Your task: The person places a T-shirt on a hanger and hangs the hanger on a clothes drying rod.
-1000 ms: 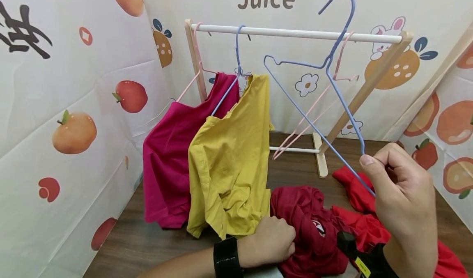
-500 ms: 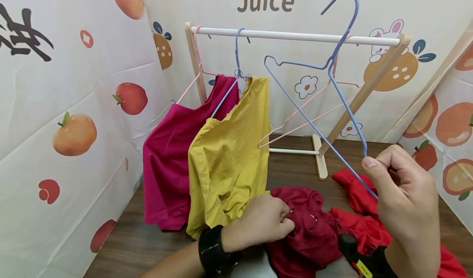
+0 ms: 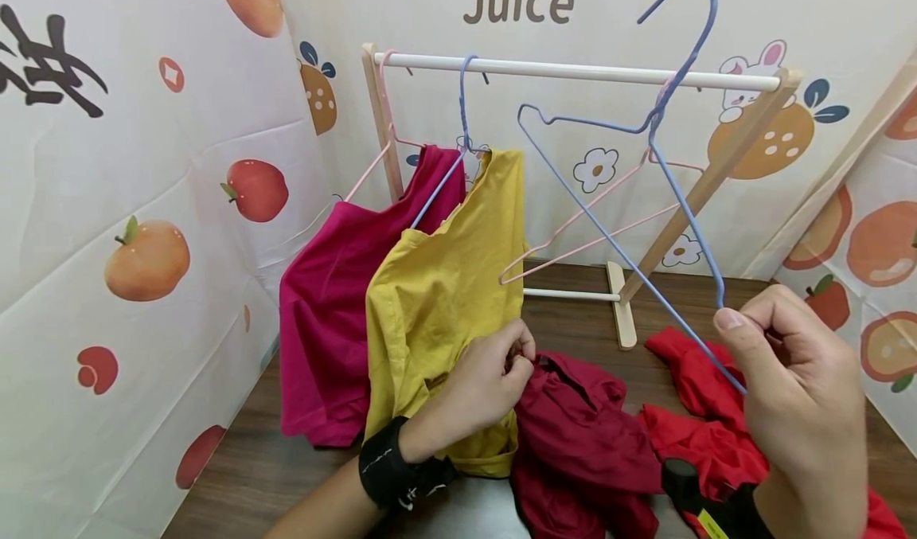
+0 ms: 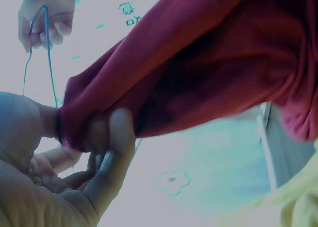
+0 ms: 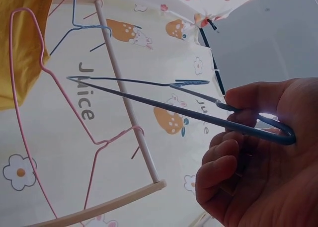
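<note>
My left hand (image 3: 483, 376) pinches the edge of a dark red garment (image 3: 587, 451), lifting that edge so a dark opening shows. In the left wrist view the cloth (image 4: 184, 73) stretches from the thumb and fingers (image 4: 117, 152) up to the right. At the right, my right hand (image 3: 802, 388) grips one lower corner of a blue wire hanger (image 3: 609, 240), its hook pointing up. The right wrist view shows the hanger (image 5: 184, 110) running out from between thumb and fingers, with no clothing on it.
Behind stands a rack with a white rail (image 3: 573, 69). From it hang a magenta garment (image 3: 329, 308), a yellow garment (image 3: 451, 284) on a blue hanger, and a bare pink hanger (image 3: 566, 224). A bright red garment (image 3: 709, 443) lies at the right on the wooden table (image 3: 236, 459).
My left hand has moved up and left, drawing the dark red garment's edge with it. The right hand and blue hanger have shifted slightly right. The pink hanger has swung on the rail.
</note>
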A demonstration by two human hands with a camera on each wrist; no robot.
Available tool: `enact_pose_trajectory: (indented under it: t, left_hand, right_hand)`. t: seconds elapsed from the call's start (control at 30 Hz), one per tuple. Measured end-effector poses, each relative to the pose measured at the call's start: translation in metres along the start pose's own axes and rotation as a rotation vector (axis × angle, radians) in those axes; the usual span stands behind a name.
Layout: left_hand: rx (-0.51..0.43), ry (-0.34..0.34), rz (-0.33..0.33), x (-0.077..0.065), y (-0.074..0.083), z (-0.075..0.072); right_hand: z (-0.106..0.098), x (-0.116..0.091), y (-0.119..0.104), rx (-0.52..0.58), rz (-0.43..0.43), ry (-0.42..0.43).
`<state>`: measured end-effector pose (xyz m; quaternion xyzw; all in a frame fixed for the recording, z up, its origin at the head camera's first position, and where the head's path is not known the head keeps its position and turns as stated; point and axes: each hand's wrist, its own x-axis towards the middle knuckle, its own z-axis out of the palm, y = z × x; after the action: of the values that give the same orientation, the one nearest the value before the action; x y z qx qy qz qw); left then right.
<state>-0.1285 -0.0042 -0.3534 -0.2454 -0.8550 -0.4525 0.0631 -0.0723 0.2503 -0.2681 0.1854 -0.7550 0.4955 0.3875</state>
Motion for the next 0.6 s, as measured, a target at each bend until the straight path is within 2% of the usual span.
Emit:
enact_pose_trajectory:
  t: [0.07,0.27,0.33,0.43,0.6]
  left_hand:
    - [0.050,-0.018,0.004,0.000,0.001,-0.005]
    - [0.343,-0.057,0.066,-0.001,0.002,-0.015]
    - [0.405,-0.061,0.077,0.000,0.001,-0.017]
    - [0.437,-0.067,0.072,0.001,-0.001,-0.019]
    - [0.384,-0.047,0.039,0.002,-0.002,-0.024]
  right_hand:
    - [-0.001,0.000,0.001,0.032,0.000,0.007]
    - [-0.004,0.001,0.007,0.299,-0.013,0.042]
    - [-0.006,0.001,0.009,0.341,-0.014,0.054]
    - [-0.008,0.001,0.012,0.417,-0.018,0.065]
    - [-0.014,-0.002,0.018,0.491,0.005,0.028]
